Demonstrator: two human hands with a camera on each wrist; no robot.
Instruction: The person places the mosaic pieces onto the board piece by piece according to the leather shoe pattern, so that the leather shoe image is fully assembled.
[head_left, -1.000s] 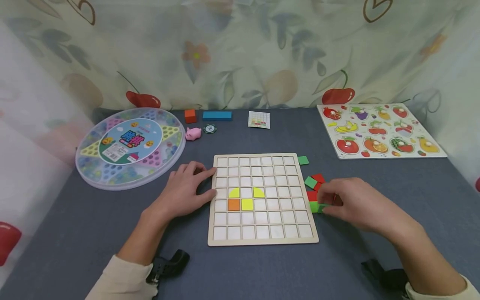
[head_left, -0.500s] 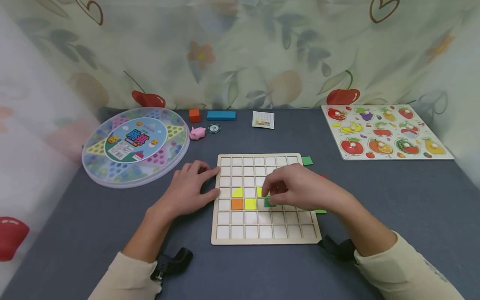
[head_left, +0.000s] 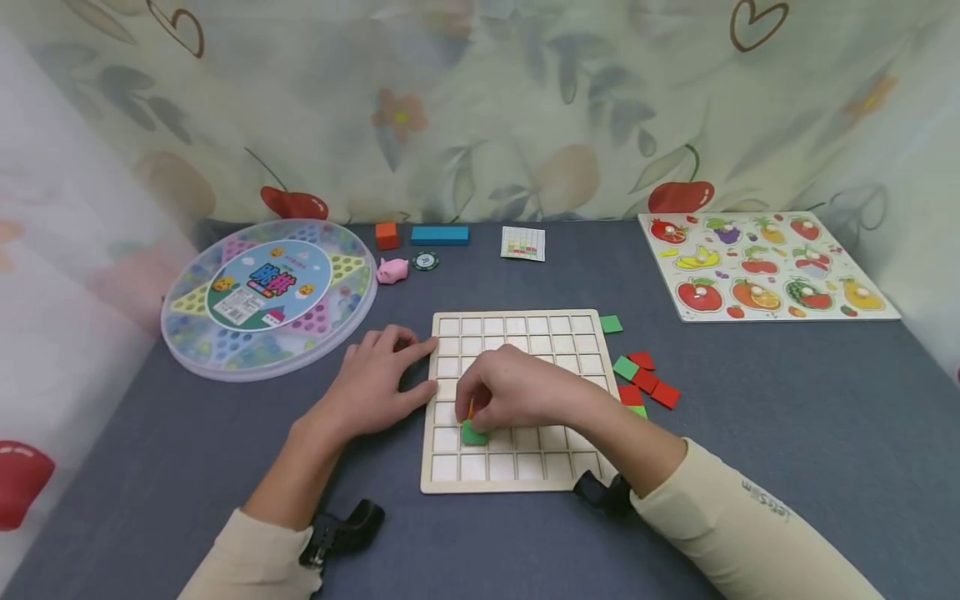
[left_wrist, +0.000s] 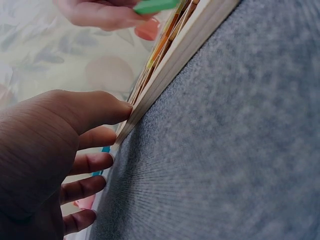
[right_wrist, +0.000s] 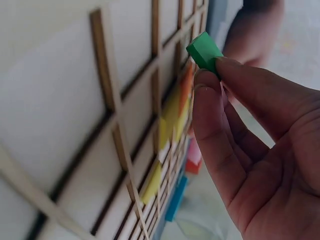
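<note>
A wooden grid board (head_left: 495, 487) lies on the dark cloth. My left hand (head_left: 375, 375) rests at its left edge, with thumb and index fingertip touching the rim and the other fingers loose. Over the lower left cells, my right hand (head_left: 517, 387) pinches a green square tile (head_left: 473, 433) between thumb and index finger. In the right wrist view the green tile (right_wrist: 205, 51) is tilted and held just off the grid. An orange tile (right_wrist: 186, 90) and yellow pieces (right_wrist: 151, 182) sit in cells beyond it; in the head view my right hand mostly hides them.
Right of the board lie loose red tiles (head_left: 665, 395) and green tiles (head_left: 626, 367). Behind stand a round game box (head_left: 270, 283), a pink pig (head_left: 392, 271), a chip (head_left: 425, 261), a red block (head_left: 387, 236), a blue block (head_left: 440, 236), a pattern card (head_left: 522, 243) and a fruit puzzle (head_left: 772, 267).
My right hand has picked up a green tile from beside the board and carried it leftward across the grid to the lower left cells. The left hand has stayed at the board's edge.
</note>
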